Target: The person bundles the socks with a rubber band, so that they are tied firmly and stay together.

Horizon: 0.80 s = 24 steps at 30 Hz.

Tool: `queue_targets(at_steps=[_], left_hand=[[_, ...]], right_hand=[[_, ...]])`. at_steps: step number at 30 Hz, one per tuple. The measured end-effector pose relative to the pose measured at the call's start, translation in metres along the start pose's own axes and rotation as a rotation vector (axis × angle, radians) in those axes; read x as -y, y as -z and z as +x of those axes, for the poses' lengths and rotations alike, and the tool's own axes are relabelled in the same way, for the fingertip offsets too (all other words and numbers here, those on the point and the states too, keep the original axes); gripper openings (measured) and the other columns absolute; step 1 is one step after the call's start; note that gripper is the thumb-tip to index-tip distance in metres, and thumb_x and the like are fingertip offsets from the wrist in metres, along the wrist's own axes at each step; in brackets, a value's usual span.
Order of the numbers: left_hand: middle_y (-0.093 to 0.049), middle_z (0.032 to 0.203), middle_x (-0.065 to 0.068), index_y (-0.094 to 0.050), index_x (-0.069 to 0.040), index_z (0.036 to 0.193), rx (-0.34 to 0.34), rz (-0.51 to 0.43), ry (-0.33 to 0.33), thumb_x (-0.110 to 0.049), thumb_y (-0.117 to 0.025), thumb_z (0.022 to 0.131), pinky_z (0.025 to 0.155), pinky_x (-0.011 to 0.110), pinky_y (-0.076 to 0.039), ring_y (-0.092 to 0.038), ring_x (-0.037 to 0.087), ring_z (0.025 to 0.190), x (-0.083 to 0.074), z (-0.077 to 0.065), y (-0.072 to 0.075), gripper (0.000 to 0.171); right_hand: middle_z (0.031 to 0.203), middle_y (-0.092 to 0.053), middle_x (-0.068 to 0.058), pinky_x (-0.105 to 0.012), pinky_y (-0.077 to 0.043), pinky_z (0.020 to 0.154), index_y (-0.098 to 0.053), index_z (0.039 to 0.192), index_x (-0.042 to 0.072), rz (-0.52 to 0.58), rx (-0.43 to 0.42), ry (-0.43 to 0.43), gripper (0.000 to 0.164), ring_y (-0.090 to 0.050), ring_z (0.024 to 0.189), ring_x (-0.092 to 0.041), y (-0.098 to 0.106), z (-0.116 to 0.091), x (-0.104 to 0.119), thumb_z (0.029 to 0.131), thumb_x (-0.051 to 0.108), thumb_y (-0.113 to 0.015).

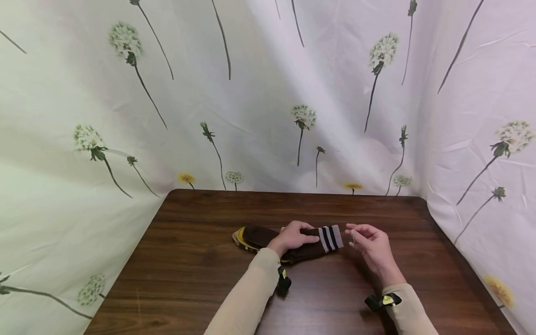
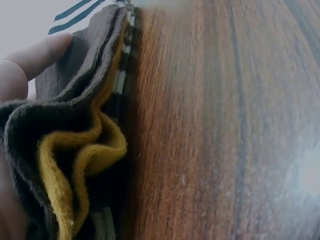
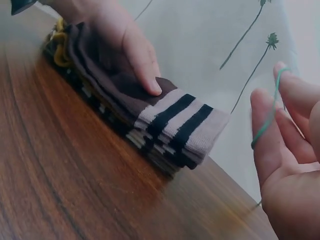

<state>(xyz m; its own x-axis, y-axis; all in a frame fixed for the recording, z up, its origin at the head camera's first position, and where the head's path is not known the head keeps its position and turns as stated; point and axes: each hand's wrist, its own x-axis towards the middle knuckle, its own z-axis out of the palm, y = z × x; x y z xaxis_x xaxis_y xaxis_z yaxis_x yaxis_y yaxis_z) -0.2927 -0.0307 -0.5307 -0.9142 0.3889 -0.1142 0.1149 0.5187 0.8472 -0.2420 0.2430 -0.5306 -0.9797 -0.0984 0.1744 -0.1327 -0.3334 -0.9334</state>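
A stack of dark brown socks (image 1: 256,236) lies on the table, its striped cuffs (image 3: 186,122) pointing right in the head view. Mustard-yellow fabric (image 2: 87,160) shows among the layers in the left wrist view. My left hand (image 1: 292,238) grips the stack near the cuffs, thumb on top; its other fingers are mostly hidden. Just right of the cuffs, my right hand (image 1: 374,249) is raised and apart from the socks. A thin green elastic band (image 3: 274,107) is looped over its thumb and fingers, stretched between them.
The dark wood-grain table (image 1: 188,274) runs beneath both arms. Behind it and along its sides hangs a pale curtain (image 1: 259,116) printed with dandelions. Black straps (image 1: 383,301) circle both wrists.
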Motion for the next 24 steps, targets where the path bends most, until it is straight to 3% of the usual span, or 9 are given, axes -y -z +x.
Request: queue_targets(at_steps=[6,9,13,20,24], left_hand=[[-0.073,0.125,-0.005,-0.078,-0.024,0.123,0.018,0.037,-0.021,-0.032,-0.076,0.098,0.119,0.059,-0.020,-0.063,0.022,0.121,-0.0005,0.0032,-0.0026,0.027],[-0.072,0.129,-0.003,-0.075,-0.025,0.126,0.016,0.038,-0.052,-0.030,-0.073,0.099,0.114,0.059,-0.022,-0.062,0.022,0.122,-0.0002,0.0040,-0.0032,0.027],[-0.070,0.133,0.000,-0.073,-0.024,0.128,0.017,0.007,-0.086,-0.029,-0.071,0.101,0.113,0.061,-0.022,-0.060,0.024,0.127,-0.0013,0.0017,-0.0009,0.028],[-0.071,0.131,-0.001,-0.073,-0.025,0.127,-0.006,-0.051,-0.128,-0.029,-0.072,0.100,0.116,0.068,-0.018,-0.060,0.025,0.129,-0.0017,-0.0024,0.0011,0.027],[-0.072,0.126,0.001,-0.073,-0.019,0.125,0.001,-0.130,-0.158,-0.020,-0.072,0.100,0.116,0.057,-0.033,-0.061,0.021,0.122,0.0000,-0.0023,0.0018,0.026]], right_hand=[[0.118,-0.077,-0.012,-0.041,-0.062,0.089,-0.077,0.109,-0.002,0.052,0.063,0.036,0.024,-0.075,0.109,-0.021,0.0040,-0.0014,-0.0019,0.101,-0.015,-0.057],[0.122,-0.076,-0.014,-0.042,-0.061,0.090,-0.068,0.121,-0.012,0.021,0.045,0.068,0.024,-0.074,0.112,-0.022,0.0039,-0.0022,-0.0017,0.099,-0.016,-0.060],[0.128,-0.074,-0.010,-0.041,-0.060,0.091,-0.052,0.132,-0.020,-0.057,0.036,0.101,0.037,-0.072,0.118,-0.022,0.0024,-0.0014,-0.0016,0.097,-0.016,-0.063],[0.135,-0.068,0.006,-0.034,-0.061,0.089,-0.040,0.144,-0.016,-0.192,0.077,0.104,0.054,-0.065,0.127,-0.021,0.0025,0.0018,-0.0065,0.096,-0.014,-0.065],[0.143,-0.062,0.003,-0.040,-0.062,0.089,-0.034,0.150,-0.013,-0.210,0.129,0.053,0.061,-0.060,0.133,-0.027,-0.0009,0.0046,-0.0103,0.098,-0.010,-0.065]])
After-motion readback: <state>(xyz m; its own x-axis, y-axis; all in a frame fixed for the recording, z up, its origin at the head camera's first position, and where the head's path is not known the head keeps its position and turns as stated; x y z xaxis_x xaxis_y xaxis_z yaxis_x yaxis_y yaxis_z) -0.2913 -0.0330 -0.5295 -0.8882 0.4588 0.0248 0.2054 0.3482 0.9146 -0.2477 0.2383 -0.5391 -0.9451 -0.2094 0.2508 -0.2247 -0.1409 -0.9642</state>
